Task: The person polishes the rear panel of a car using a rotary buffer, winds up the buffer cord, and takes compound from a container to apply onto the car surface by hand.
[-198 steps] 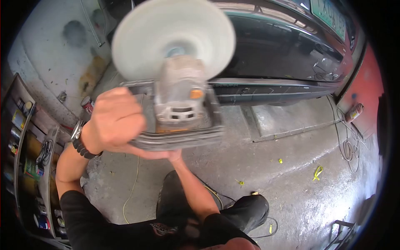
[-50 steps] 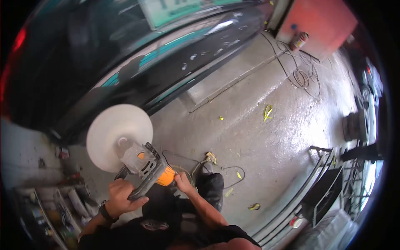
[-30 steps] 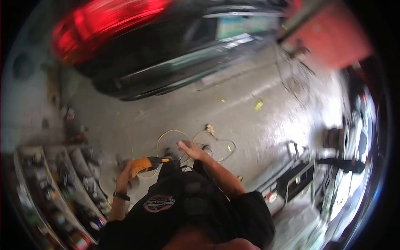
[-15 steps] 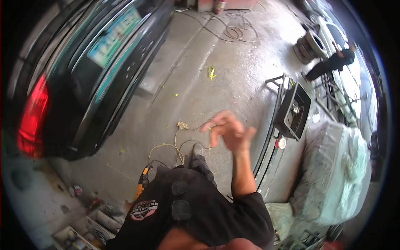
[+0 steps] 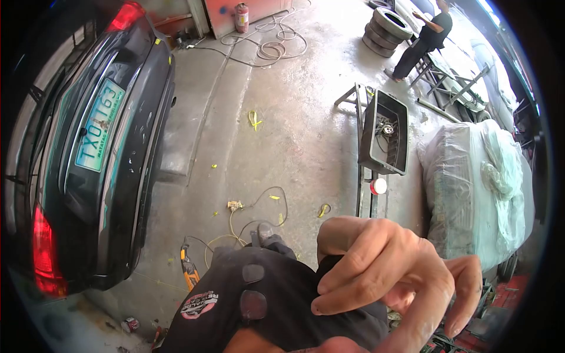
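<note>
My right hand (image 5: 388,270) is raised close to the camera at the lower right. Its fingers are bent and spread apart, and nothing shows between them. An orange-and-black power tool (image 5: 189,267) stands at my left side beside the black shirt, with a dark cord at its upper end. My left hand is hidden, so its hold on the tool cannot be seen. On the floor ahead of my shoe, a pale plug or connector (image 5: 234,205) joins a yellowish cable and a dark one.
A dark car (image 5: 132,147) stands at left. To the right are a black bin (image 5: 402,132) on a metal stand, a red-and-white tub (image 5: 378,186) and a plastic-covered bulk (image 5: 465,194). Farther off are a person (image 5: 425,41), stacked tyres (image 5: 385,32), a coiled hose (image 5: 271,52) and a fire extinguisher (image 5: 242,17).
My right hand has come from in front of me up close to the camera, toward the lower right. The view has shifted; the left hand, partly visible before near the tool, is now hidden.
</note>
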Demonstrator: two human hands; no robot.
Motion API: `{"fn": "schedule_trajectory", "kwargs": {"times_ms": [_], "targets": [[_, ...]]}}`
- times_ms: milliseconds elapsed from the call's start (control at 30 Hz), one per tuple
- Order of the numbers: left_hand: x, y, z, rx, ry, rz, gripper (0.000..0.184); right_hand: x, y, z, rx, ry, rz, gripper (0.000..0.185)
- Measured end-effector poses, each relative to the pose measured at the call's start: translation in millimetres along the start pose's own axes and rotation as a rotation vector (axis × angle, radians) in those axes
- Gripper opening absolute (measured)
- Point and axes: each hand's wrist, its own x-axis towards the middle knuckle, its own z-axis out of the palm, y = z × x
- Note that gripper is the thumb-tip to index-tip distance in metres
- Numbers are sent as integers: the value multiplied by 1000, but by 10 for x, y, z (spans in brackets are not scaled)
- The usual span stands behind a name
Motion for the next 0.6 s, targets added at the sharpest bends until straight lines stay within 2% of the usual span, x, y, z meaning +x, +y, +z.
{"fn": "schedule_trajectory", "kwargs": {"times_ms": [67, 167, 233, 300, 400, 500, 600], "targets": [[-22, 16, 85, 3, -8, 6, 55, 82, 56, -83, -21, -81, -32, 64], [-16, 98, 123, 19, -23, 7, 56, 210, 103, -271, 55, -275, 63, 67], [-1, 146, 89, 18, -22, 12, 56, 128, 162, -273, 96, -288, 116, 66], [-3, 180, -15, 9, -20, 17, 56, -123, 219, -155, 71, -171, 109, 65], [47, 277, -146, -1, -11, 28, 56, -222, 498, 12, 205, -275, 93, 55], [88, 386, -309, -7, -6, 31, 57, -155, 468, 200, 245, -330, 342, 44], [217, 456, -500, -34, 1, 20, 57, -158, 713, 443, 374, -481, 354, 39]]}}
